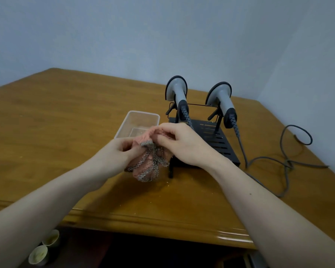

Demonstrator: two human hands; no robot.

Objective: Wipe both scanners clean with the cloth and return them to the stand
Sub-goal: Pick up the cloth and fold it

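Observation:
Two grey scanners, the left scanner (178, 95) and the right scanner (223, 102), hang side by side on a black slotted stand (219, 140) at the back right of the table. In front of the stand I hold a pink cloth (147, 163) with checked trim above the table. My left hand (122, 151) grips its left part and my right hand (184, 144) pinches its upper edge. Both hands are closed on the cloth, and part of it is hidden inside them.
A clear plastic box (138, 120) stands just behind my hands, left of the stand. Grey scanner cables (287, 161) loop over the wooden table (56, 122) on the right. Two paper cups (44, 250) sit on the floor below the table's front edge.

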